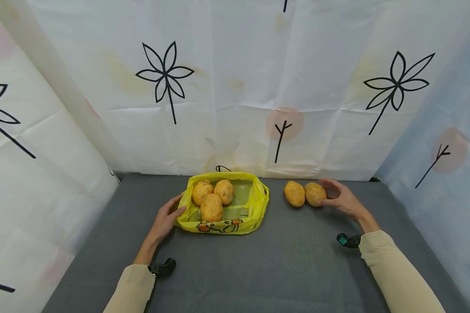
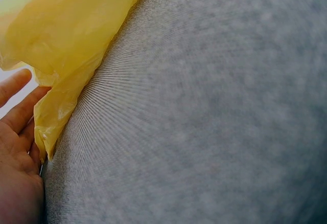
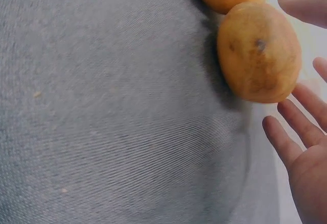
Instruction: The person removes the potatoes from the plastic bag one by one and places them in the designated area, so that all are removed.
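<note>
A yellow plastic bag point(image 1: 258, 208) lies open-topped on the grey table, with three potatoes point(image 1: 211, 208) inside its left half. My left hand point(image 1: 168, 219) is at the bag's left side, fingers fairly straight and touching the plastic. In the left wrist view, the bag's crumpled corner point(image 2: 56, 111) overlaps some fingertips. Two more potatoes sit side by side to the right of the bag: a left one point(image 1: 295, 194) and a right one point(image 1: 315, 194). Around the right potato point(image 3: 259, 52) my right hand point(image 1: 342, 200) is spread, its thumb apart from it in the right wrist view.
The grey cloth-covered table point(image 1: 282, 269) runs back to a white curtain point(image 1: 235, 87) printed with leaves and trees. Similar cloth hangs at the left and right sides. Each wrist wears a black strap-mounted device point(image 1: 162, 267).
</note>
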{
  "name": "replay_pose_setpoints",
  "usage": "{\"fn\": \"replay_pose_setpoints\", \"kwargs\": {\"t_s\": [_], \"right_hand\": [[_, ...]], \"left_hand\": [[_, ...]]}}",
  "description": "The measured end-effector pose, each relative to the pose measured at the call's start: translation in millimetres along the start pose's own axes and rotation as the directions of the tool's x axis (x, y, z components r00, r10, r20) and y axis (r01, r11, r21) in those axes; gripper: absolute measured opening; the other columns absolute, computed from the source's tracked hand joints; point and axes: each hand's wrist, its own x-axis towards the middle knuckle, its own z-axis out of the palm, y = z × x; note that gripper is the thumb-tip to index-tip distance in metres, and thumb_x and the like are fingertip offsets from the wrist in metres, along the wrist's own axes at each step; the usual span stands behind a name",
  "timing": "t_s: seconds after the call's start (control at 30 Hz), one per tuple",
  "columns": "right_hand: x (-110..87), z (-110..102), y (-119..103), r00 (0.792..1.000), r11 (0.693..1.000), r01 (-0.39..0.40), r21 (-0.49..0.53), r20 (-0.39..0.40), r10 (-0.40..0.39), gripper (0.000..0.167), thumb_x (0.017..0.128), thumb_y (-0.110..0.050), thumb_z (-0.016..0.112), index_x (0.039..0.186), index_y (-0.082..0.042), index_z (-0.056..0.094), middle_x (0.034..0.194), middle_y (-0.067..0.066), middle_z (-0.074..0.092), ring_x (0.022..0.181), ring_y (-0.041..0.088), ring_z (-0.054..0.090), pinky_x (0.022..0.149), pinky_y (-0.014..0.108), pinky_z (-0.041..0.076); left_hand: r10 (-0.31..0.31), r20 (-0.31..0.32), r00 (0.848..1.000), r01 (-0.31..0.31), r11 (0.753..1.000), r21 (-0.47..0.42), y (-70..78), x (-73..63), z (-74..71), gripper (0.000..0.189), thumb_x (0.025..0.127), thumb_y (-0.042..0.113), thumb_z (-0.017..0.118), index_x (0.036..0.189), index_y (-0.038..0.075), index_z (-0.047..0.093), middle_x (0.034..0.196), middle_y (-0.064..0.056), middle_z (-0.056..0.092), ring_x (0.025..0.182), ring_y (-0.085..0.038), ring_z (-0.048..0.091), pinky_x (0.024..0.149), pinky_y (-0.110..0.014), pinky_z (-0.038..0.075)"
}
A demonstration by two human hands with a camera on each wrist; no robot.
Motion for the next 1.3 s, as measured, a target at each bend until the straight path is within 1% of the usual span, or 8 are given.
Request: {"fn": "replay_pose_setpoints", "kwargs": {"t_s": [0.17, 0.3, 0.4, 0.63, 0.73, 0.83, 1.13, 1.3], "right_hand": [[-0.8, -0.6, -8.7, 0.998, 0.998, 0.048, -0.047, -0.034, -0.05, 0.084, 0.09, -0.005, 0.078, 0.156, 0.007, 0.027, 0.158, 0.034, 0.025, 0.143, 0.053, 0.025, 0.109, 0.067, 0.028], [-2.6, 5.7, -22.8, 0.994, 0.993, 0.085, -0.079, -0.067, -0.09, 0.083, 0.09, -0.008, 0.078, 0.156, 0.006, 0.029, 0.158, 0.032, 0.027, 0.143, 0.051, 0.025, 0.11, 0.067, 0.026], [-2.1, 15.2, -34.4, 0.987, 0.987, 0.126, -0.096, -0.092, -0.135, 0.081, 0.091, -0.009, 0.078, 0.156, 0.003, 0.032, 0.158, 0.028, 0.03, 0.143, 0.049, 0.027, 0.11, 0.066, 0.026], [4.4, 45.6, -56.3, 0.97, 0.973, 0.217, -0.078, -0.093, -0.224, 0.077, 0.089, -0.004, 0.078, 0.154, 0.002, 0.038, 0.157, 0.024, 0.035, 0.143, 0.044, 0.032, 0.113, 0.062, 0.027], [9.1, 62.3, -63.2, 0.965, 0.968, 0.243, -0.065, -0.082, -0.248, 0.077, 0.088, -0.005, 0.079, 0.153, 0.002, 0.039, 0.156, 0.023, 0.037, 0.143, 0.043, 0.033, 0.114, 0.061, 0.026], [14.1, 80.7, -69.2, 0.964, 0.966, 0.255, -0.04, -0.067, -0.257, 0.076, 0.088, -0.006, 0.08, 0.153, 0.001, 0.041, 0.156, 0.021, 0.038, 0.144, 0.04, 0.034, 0.115, 0.059, 0.026], [27.8, 142.7, -88.7, 0.959, 0.958, 0.283, 0.049, -0.019, -0.282, 0.073, 0.088, -0.008, 0.08, 0.151, 0.001, 0.043, 0.154, 0.021, 0.041, 0.142, 0.04, 0.037, 0.114, 0.058, 0.029], [35.2, 178.5, -102.4, 0.949, 0.949, 0.314, 0.027, -0.017, -0.313, 0.068, 0.088, -0.013, 0.08, 0.148, -0.004, 0.05, 0.148, 0.022, 0.048, 0.135, 0.038, 0.046, 0.11, 0.056, 0.036]], "left_hand": [[-0.012, 0.004, 1.0, 0.013, 1.0, -0.017, 7.3, -2.4, 0.7, 0.057, 0.107, 0.022, 0.056, 0.157, 0.003, 0.037, 0.16, -0.021, 0.034, 0.146, -0.036, 0.032, 0.095, -0.008, 0.032], [0.004, 0.011, 1.0, -0.004, 1.0, -0.019, 27.7, -10.4, 1.7, 0.057, 0.107, 0.019, 0.056, 0.155, -0.003, 0.036, 0.159, -0.025, 0.034, 0.146, -0.04, 0.031, 0.094, -0.007, 0.033], [0.022, 0.014, 1.0, -0.022, 1.0, -0.006, 35.2, -13.6, 2.0, 0.057, 0.107, 0.019, 0.055, 0.155, -0.005, 0.036, 0.158, -0.027, 0.034, 0.145, -0.042, 0.031, 0.096, -0.008, 0.034], [-0.016, 0.004, 1.0, 0.016, 1.0, -0.024, 8.3, -2.8, 1.5, 0.057, 0.107, 0.021, 0.056, 0.156, 0.003, 0.037, 0.16, -0.021, 0.034, 0.146, -0.036, 0.031, 0.095, -0.007, 0.032], [-0.009, 0.0, 1.0, 0.009, 1.0, -0.009, -1.2, 0.8, 0.9, 0.057, 0.106, 0.025, 0.057, 0.157, 0.006, 0.038, 0.16, -0.019, 0.035, 0.146, -0.033, 0.032, 0.1, -0.013, 0.034], [0.001, -0.006, 1.0, -0.001, 1.0, 0.0, -2.0, 1.0, 1.0, 0.058, 0.106, 0.029, 0.058, 0.156, 0.007, 0.04, 0.159, -0.017, 0.037, 0.146, -0.032, 0.034, 0.104, -0.02, 0.035], [0.018, -0.007, 1.0, -0.018, 1.0, 0.0, 0.5, 0.0, 1.1, 0.057, 0.106, 0.025, 0.057, 0.156, 0.005, 0.039, 0.158, -0.019, 0.037, 0.145, -0.034, 0.035, 0.101, -0.016, 0.034], [0.02, -0.005, 1.0, -0.021, 1.0, -0.009, -1.6, 1.0, 0.8, 0.057, 0.106, 0.024, 0.057, 0.157, 0.005, 0.038, 0.159, -0.02, 0.036, 0.145, -0.035, 0.034, 0.096, -0.009, 0.033]]}}
